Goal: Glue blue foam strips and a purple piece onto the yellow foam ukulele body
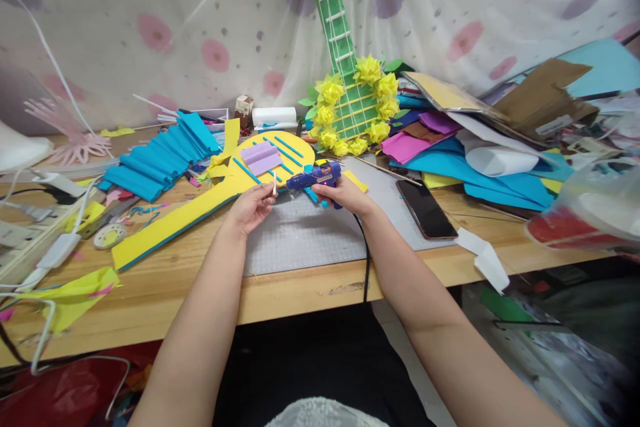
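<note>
My right hand [345, 193] is closed around a blue hot glue gun [315, 177], its nozzle pointing left. Between the thumb and fingers of my left hand [251, 205] is a short white stick [275, 184], held upright just left of the nozzle. Behind both hands lies a yellow paper guitar shape [175, 225] with blue strips across its round body. A folded purple paper piece [261, 158] rests on that body. Under my hands is a grey cutting mat [300, 243]. The glue gun's black cord [367, 260] runs down over the table's front edge.
A green guitar with yellow paper flowers [345, 90] leans against the curtain. Pleated blue paper [160, 157] lies left, near a power strip and cables. At right are a black phone [427, 209], stacked coloured paper [480, 170] and a clear plastic container [590, 207].
</note>
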A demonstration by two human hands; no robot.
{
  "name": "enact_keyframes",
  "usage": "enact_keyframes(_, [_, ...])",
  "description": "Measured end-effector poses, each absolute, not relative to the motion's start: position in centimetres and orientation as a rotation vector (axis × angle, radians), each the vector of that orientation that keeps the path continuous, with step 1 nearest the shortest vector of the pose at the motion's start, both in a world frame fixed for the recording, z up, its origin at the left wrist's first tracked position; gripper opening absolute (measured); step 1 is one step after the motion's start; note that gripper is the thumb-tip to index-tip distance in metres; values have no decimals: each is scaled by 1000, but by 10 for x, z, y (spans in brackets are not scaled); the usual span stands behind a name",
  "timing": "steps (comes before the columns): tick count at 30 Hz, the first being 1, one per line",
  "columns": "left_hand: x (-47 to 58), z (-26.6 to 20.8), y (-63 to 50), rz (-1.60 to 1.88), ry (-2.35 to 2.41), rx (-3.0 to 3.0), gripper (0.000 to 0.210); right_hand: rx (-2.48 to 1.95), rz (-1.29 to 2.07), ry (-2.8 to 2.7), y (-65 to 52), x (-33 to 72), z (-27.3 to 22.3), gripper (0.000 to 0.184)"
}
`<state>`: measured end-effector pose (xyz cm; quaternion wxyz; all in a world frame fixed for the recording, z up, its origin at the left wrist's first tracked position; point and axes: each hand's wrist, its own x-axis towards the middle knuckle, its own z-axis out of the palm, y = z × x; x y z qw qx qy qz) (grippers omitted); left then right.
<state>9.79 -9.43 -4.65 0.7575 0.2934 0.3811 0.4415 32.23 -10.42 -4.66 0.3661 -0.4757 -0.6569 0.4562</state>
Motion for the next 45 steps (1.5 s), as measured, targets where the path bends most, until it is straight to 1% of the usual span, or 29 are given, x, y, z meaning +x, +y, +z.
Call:
enact_keyframes(12, [99, -47, -96, 938, 803, 685, 6, -1167, 1157, -1653, -103, 323, -48, 41])
enact_keyframes(30, [100, -48, -98, 890, 800, 778, 16, -1235, 1123, -1507, -100, 327, -48, 41])
enact_keyframes(37, [99, -48, -97, 877, 802, 789, 14, -1239, 1094, -1514, -98, 329, -52, 43])
enact_keyframes(45, [98, -48, -96, 883, 804, 768, 12, -1207, 1176, -1641, -103, 329, -47, 43])
